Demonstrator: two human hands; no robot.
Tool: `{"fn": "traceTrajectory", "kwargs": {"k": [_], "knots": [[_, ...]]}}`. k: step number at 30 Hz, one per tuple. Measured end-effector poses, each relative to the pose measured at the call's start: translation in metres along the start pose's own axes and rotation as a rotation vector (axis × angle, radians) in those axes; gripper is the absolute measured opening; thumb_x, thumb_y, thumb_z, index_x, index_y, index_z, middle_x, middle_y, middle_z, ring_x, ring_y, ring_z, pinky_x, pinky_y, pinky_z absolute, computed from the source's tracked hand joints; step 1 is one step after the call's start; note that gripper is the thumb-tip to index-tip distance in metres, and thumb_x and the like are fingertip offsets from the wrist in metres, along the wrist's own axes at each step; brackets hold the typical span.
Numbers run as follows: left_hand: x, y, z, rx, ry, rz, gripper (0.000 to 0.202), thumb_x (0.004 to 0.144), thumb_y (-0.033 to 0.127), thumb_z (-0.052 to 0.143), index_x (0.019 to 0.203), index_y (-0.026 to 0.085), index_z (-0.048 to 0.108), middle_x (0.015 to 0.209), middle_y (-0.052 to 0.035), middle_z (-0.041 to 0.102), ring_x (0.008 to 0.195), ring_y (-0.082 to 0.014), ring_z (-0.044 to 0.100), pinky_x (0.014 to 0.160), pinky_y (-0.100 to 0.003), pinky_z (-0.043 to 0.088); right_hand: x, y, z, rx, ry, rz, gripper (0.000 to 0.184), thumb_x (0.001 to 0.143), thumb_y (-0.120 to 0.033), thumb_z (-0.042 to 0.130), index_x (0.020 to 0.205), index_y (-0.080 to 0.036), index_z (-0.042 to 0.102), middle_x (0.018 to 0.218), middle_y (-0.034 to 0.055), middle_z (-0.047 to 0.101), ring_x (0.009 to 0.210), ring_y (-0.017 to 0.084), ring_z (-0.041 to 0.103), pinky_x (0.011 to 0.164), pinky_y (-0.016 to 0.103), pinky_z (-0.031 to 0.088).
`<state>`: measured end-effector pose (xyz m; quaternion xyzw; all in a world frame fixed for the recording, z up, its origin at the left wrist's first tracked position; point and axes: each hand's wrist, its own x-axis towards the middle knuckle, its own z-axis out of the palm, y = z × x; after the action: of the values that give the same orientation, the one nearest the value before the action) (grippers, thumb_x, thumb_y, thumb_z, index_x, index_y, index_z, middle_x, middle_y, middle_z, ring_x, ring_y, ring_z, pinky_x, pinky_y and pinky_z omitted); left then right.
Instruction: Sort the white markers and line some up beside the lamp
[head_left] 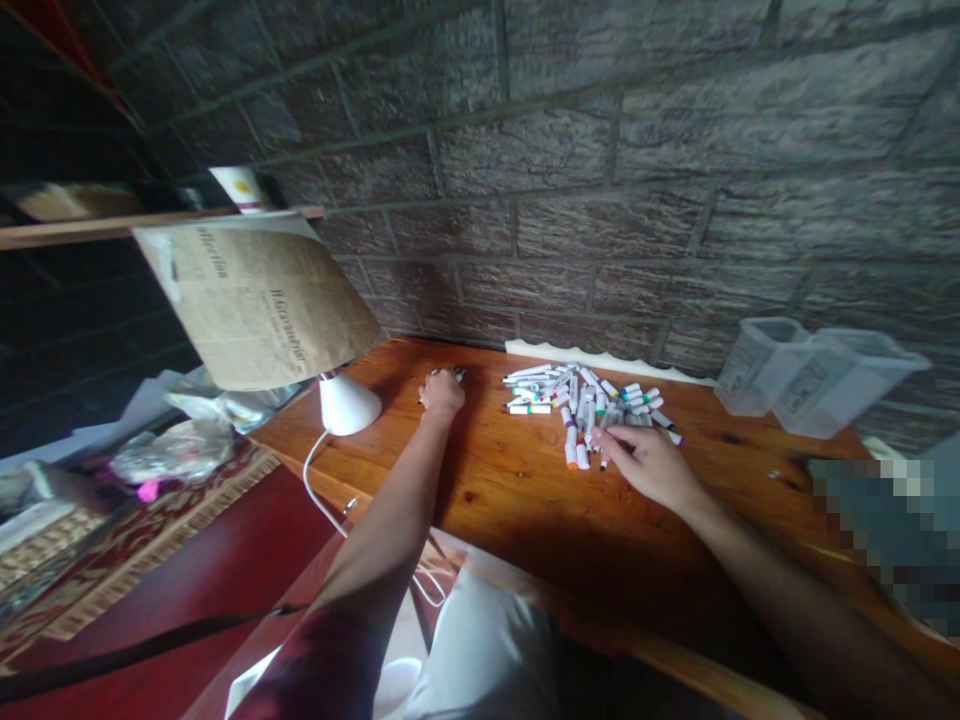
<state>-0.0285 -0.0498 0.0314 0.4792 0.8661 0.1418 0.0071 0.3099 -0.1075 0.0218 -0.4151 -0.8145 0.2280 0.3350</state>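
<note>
A heap of white markers (581, 400) with coloured caps lies on the wooden table (525, 500) near the brick wall. My right hand (651, 462) reaches into the near edge of the heap, fingers pinched on a marker. My left hand (442, 392) rests farther left on the table, closed round several markers whose tips stick out past the knuckles.
A white lamp (349, 403) with a newspaper-print shade (262, 305) stands at the table's left end, its cord trailing off the edge. Two clear plastic containers (814, 375) sit at the back right. Left of the table lies a patterned rug with clutter.
</note>
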Motion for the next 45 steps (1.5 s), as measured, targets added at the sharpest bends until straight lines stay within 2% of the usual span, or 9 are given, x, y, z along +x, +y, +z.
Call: {"fn": "traceTrajectory", "kwargs": {"k": [6, 11, 15, 18, 25, 30, 33, 39, 45], "knots": [[-0.002, 0.004, 0.001, -0.050, 0.118, 0.112, 0.048, 0.087, 0.013, 0.047, 0.135, 0.012, 0.055, 0.147, -0.0186, 0.043, 0.142, -0.0316, 0.033, 0.115, -0.046, 0.030, -0.001, 0.001, 0.001, -0.015, -0.018, -0.003, 0.050, 0.094, -0.053, 0.043, 0.068, -0.016, 0.066, 0.059, 0.0019, 0.061, 0.057, 0.012, 0.051, 0.055, 0.025, 0.034], [-0.019, 0.030, 0.005, -0.184, 0.118, 0.483, 0.039, 0.096, 0.032, 0.043, 0.124, 0.017, 0.063, 0.128, -0.0085, 0.062, 0.123, -0.0203, 0.053, 0.111, -0.029, 0.036, -0.001, 0.000, 0.001, -0.006, -0.021, 0.025, 0.051, 0.094, -0.052, 0.043, 0.066, -0.016, 0.064, 0.058, 0.0014, 0.059, 0.055, 0.011, 0.048, 0.054, 0.025, 0.032], [-0.033, 0.049, 0.017, -0.362, 0.019, 0.825, 0.037, 0.094, 0.040, 0.050, 0.116, 0.015, 0.067, 0.119, -0.0093, 0.066, 0.113, -0.0210, 0.058, 0.104, -0.030, 0.041, 0.000, -0.001, 0.001, -0.015, -0.027, 0.022, 0.051, 0.094, -0.053, 0.043, 0.066, -0.016, 0.065, 0.056, 0.0013, 0.059, 0.053, 0.011, 0.046, 0.052, 0.025, 0.030], [-0.035, 0.053, 0.026, -0.443, 0.002, 0.962, 0.035, 0.089, 0.043, 0.058, 0.107, 0.016, 0.070, 0.110, -0.0094, 0.067, 0.105, -0.0209, 0.060, 0.098, -0.031, 0.045, 0.000, 0.000, 0.003, -0.011, -0.011, -0.002, 0.052, 0.094, -0.053, 0.044, 0.066, -0.015, 0.066, 0.055, 0.0017, 0.059, 0.052, 0.010, 0.045, 0.052, 0.024, 0.030], [-0.026, 0.046, 0.028, -0.441, 0.085, 0.938, 0.041, 0.082, 0.053, 0.065, 0.099, 0.017, 0.072, 0.097, -0.0084, 0.067, 0.093, -0.0206, 0.060, 0.088, -0.033, 0.047, 0.000, 0.002, 0.004, -0.005, 0.004, -0.014, 0.051, 0.094, -0.052, 0.044, 0.074, -0.015, 0.073, 0.059, 0.0032, 0.064, 0.053, 0.011, 0.049, 0.053, 0.023, 0.033], [-0.033, 0.050, 0.033, -0.401, 0.026, 0.997, 0.041, 0.085, 0.054, 0.062, 0.104, 0.019, 0.072, 0.110, -0.0090, 0.067, 0.103, -0.0219, 0.059, 0.095, -0.034, 0.045, 0.000, -0.002, 0.005, -0.017, -0.010, -0.010, 0.049, 0.094, -0.051, 0.045, 0.076, -0.015, 0.074, 0.060, 0.0035, 0.066, 0.050, 0.011, 0.047, 0.051, 0.024, 0.031], [-0.042, 0.057, 0.035, -0.355, 0.067, 0.926, 0.040, 0.087, 0.053, 0.059, 0.103, 0.020, 0.073, 0.115, -0.0086, 0.066, 0.109, -0.0237, 0.057, 0.098, -0.037, 0.043, 0.000, -0.001, 0.006, -0.003, -0.021, -0.016, 0.048, 0.095, -0.050, 0.045, 0.080, -0.015, 0.075, 0.062, 0.0037, 0.067, 0.050, 0.010, 0.048, 0.051, 0.024, 0.031], [-0.054, 0.068, 0.032, -0.270, 0.108, 0.823, 0.031, 0.090, 0.044, 0.057, 0.101, 0.020, 0.074, 0.118, -0.0078, 0.065, 0.113, -0.0249, 0.053, 0.099, -0.040, 0.041, 0.001, 0.002, 0.008, -0.006, -0.034, -0.014, 0.047, 0.094, -0.049, 0.046, 0.080, -0.016, 0.075, 0.062, 0.0035, 0.067, 0.051, 0.010, 0.049, 0.051, 0.024, 0.031], [-0.048, 0.066, 0.030, -0.252, 0.104, 0.770, 0.025, 0.093, 0.029, 0.050, 0.094, 0.019, 0.073, 0.112, -0.0072, 0.067, 0.108, -0.0229, 0.055, 0.098, -0.037, 0.042, 0.001, 0.000, 0.008, -0.008, -0.045, 0.003, 0.048, 0.095, -0.048, 0.045, 0.071, -0.015, 0.071, 0.061, 0.0032, 0.067, 0.051, 0.010, 0.049, 0.051, 0.023, 0.031]]}}
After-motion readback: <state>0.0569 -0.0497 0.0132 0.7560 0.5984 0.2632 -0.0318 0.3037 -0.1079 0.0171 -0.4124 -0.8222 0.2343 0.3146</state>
